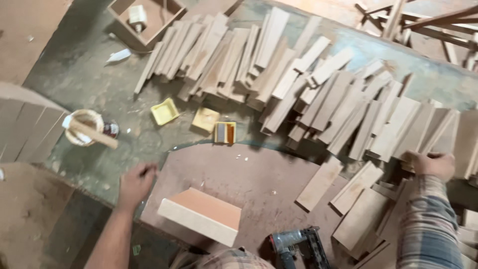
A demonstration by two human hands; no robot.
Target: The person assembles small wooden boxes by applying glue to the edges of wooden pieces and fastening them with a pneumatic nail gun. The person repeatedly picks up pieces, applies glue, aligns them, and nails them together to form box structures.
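My left hand (134, 183) rests flat on the edge of a brown board (249, 179), fingers loosely curled, holding nothing. Just to its right lies a thick pale block with an orange top face (201, 214). My right hand (432, 163), in a plaid sleeve, closes on one of the wooden slats (398, 130) at the right end of a long heap of slats. A nail gun (298, 246) lies at the bottom, between my arms.
A long heap of wooden slats (279, 69) runs across the bench. Two yellow trays (165, 110) and a small box (225, 132) lie before it. A glue pot with a stick (85, 127) stands left. An open wooden box (147, 17) sits at the top.
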